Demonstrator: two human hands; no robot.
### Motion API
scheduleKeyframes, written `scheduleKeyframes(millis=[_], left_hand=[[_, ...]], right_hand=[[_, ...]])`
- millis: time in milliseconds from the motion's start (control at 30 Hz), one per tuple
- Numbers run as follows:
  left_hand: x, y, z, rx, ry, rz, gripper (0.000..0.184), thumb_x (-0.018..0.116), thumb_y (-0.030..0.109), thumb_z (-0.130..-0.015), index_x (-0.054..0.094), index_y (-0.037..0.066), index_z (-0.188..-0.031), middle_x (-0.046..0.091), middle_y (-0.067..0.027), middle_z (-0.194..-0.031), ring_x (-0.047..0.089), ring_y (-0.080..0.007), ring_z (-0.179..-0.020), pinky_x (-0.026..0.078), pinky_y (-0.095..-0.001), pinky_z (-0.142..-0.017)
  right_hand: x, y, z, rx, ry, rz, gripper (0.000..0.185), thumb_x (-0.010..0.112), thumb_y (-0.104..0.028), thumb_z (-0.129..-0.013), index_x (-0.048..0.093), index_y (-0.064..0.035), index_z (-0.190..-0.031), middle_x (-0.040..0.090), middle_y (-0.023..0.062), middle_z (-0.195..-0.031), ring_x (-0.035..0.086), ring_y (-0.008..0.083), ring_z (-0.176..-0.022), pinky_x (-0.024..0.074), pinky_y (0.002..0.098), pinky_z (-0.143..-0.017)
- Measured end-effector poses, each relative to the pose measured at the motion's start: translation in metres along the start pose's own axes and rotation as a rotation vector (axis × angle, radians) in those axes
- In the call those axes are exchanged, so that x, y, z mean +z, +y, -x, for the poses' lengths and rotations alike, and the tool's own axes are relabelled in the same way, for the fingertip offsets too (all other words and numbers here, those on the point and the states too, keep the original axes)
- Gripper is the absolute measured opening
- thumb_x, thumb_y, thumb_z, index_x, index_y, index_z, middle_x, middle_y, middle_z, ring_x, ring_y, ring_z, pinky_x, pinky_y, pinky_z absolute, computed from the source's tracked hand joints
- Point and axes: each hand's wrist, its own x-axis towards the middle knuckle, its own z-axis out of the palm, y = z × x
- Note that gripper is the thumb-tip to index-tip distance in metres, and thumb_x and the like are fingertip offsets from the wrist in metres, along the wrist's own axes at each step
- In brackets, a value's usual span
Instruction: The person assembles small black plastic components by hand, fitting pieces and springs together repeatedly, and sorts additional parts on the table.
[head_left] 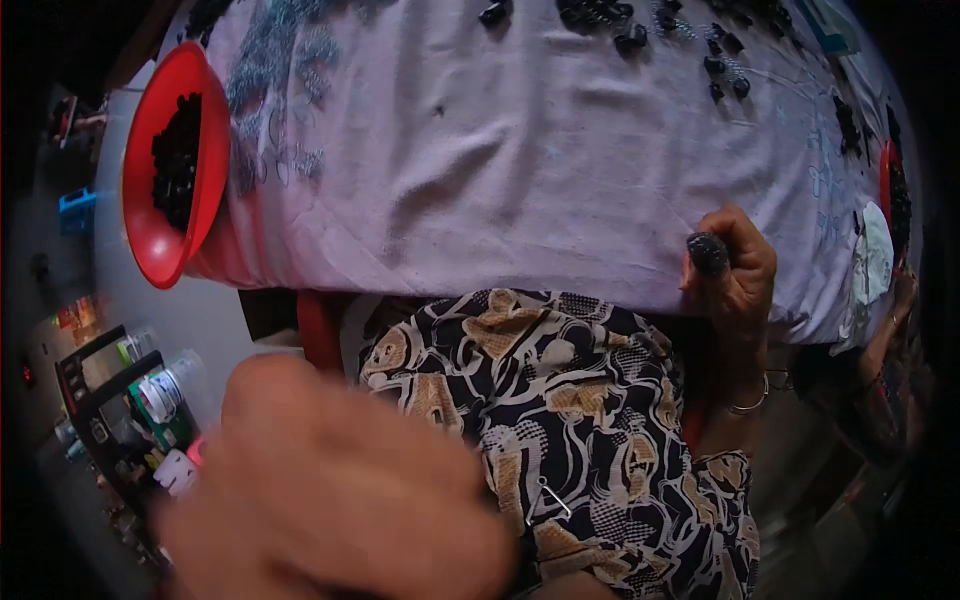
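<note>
My right hand (738, 265) is at the near edge of the cloth-covered table, its fingers closed around a small dark, shiny black piece (708, 254). A bracelet circles that wrist. Large and smeared by motion, my left hand (340, 490) is close to the camera at lower left; its fingers cannot be made out, nor whether anything is in them. Below the table edge lies my lap in patterned fabric (600, 440), with a thin V-shaped metal wire piece (545, 500) on it.
A red bowl (160, 240) of small black pieces (178, 165) stands at the table's left edge. Wire pieces (285, 70) lie beside it, with more black pieces (595, 15) at the back. Another person's arm (885, 330) shows at far right near a white cloth (868, 265).
</note>
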Motion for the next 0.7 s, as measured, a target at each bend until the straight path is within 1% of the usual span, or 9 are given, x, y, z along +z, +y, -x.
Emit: scheduleKeyframes(millis=[33, 67, 167, 333, 367, 467, 533, 600, 700], left_hand=[[-0.01, 0.031, -0.009, -0.469, 0.245, -0.059, 0.021, 0.046, 0.01, -0.092, 0.057, 0.005, -0.074, 0.057, -0.0047, -0.062, 0.046, -0.0071, -0.041, 0.032, -0.0213, -0.035], [-0.001, 0.025, -0.008, -0.714, 0.648, -0.116, 0.022, 0.045, 0.008, -0.091, 0.056, 0.007, -0.072, 0.055, -0.0026, -0.06, 0.043, -0.0062, -0.04, 0.03, -0.0205, -0.034], [-0.001, -0.003, -0.022, -0.667, 0.499, -0.092, 0.02, 0.047, 0.017, -0.092, 0.054, 0.003, -0.079, 0.054, -0.0042, -0.064, 0.043, -0.0062, -0.041, 0.031, -0.0198, -0.035], [-0.024, -0.061, -0.035, -0.383, 0.105, -0.08, 0.047, 0.05, 0.04, -0.094, 0.052, -0.007, -0.097, 0.053, -0.0081, -0.072, 0.043, -0.0065, -0.044, 0.032, -0.0179, -0.035], [-0.033, -0.079, -0.03, -0.498, 0.085, 0.234, 0.039, 0.05, 0.034, -0.094, 0.052, -0.005, -0.1, 0.057, -0.01, -0.076, 0.045, -0.0065, -0.045, 0.032, -0.0179, -0.037], [-0.045, -0.112, -0.033, -0.725, 0.244, 0.374, 0.017, 0.049, 0.003, -0.087, 0.056, 0.0, -0.102, 0.061, -0.012, -0.084, 0.05, -0.0072, -0.053, 0.042, -0.0205, -0.048], [-0.056, -0.134, -0.032, -0.742, 0.285, 0.454, 0.017, 0.048, 0.002, -0.087, 0.056, 0.0, -0.101, 0.061, -0.0128, -0.085, 0.05, -0.0085, -0.052, 0.043, -0.0214, -0.047], [-0.069, -0.143, -0.034, -0.743, 0.313, 0.488, 0.017, 0.045, 0.002, -0.087, 0.056, 0.0, -0.1, 0.062, -0.0127, -0.087, 0.051, -0.0099, -0.055, 0.043, -0.0233, -0.05], [-0.077, -0.148, -0.034, -0.729, 0.319, 0.539, 0.021, 0.044, 0.0, -0.084, 0.056, 0.001, -0.101, 0.062, -0.013, -0.088, 0.052, -0.01, -0.059, 0.043, -0.024, -0.052]], right_hand=[[0.035, 0.009, 0.02, 0.016, 0.1, -0.017, 0.026, 0.061, -0.027, -0.09, 0.054, -0.0035, -0.083, 0.053, -0.0009, -0.062, 0.052, 0.0042, -0.052, 0.0402, 0.0179, -0.047], [0.002, 0.013, -0.018, -0.102, 0.056, 0.119, 0.025, 0.062, -0.026, -0.09, 0.054, -0.0039, -0.083, 0.053, -0.0012, -0.061, 0.051, 0.004, -0.051, 0.0397, 0.018, -0.046], [0.003, -0.004, -0.021, 0.121, 0.07, -0.165, 0.027, 0.061, -0.028, -0.09, 0.053, -0.0031, -0.083, 0.054, -0.0006, -0.061, 0.051, 0.0047, -0.053, 0.0407, 0.0181, -0.048], [0.006, 0.0, -0.025, -0.019, 0.035, -0.07, 0.029, 0.06, -0.029, -0.091, 0.053, -0.0024, -0.082, 0.053, -0.0012, -0.061, 0.051, 0.0055, -0.052, 0.0418, 0.0185, -0.049], [0.005, 0.0, -0.023, 0.009, 0.029, -0.09, 0.027, 0.06, -0.027, -0.091, 0.053, -0.0021, -0.083, 0.053, -0.0009, -0.063, 0.052, 0.0055, -0.054, 0.0427, 0.0188, -0.05], [0.003, -0.002, -0.022, 0.045, 0.044, -0.121, 0.025, 0.061, -0.024, -0.09, 0.053, -0.0016, -0.085, 0.053, -0.0001, -0.067, 0.053, 0.0057, -0.058, 0.0445, 0.0192, -0.054], [0.01, -0.014, -0.021, 0.12, 0.073, -0.104, 0.02, 0.063, -0.019, -0.089, 0.053, -0.0012, -0.091, 0.054, 0.0013, -0.076, 0.056, 0.0064, -0.066, 0.0458, 0.0197, -0.059], [0.023, -0.037, -0.018, -0.009, 0.017, -0.117, 0.022, 0.062, -0.02, -0.089, 0.054, -0.0009, -0.096, 0.055, 0.0031, -0.079, 0.056, 0.0086, -0.067, 0.0459, 0.0204, -0.058], [0.032, -0.084, -0.036, -0.16, -0.487, -0.605, 0.033, 0.055, -0.031, -0.093, 0.055, 0.0009, -0.101, 0.056, 0.0053, -0.078, 0.056, 0.0131, -0.066, 0.045, 0.0226, -0.057]])
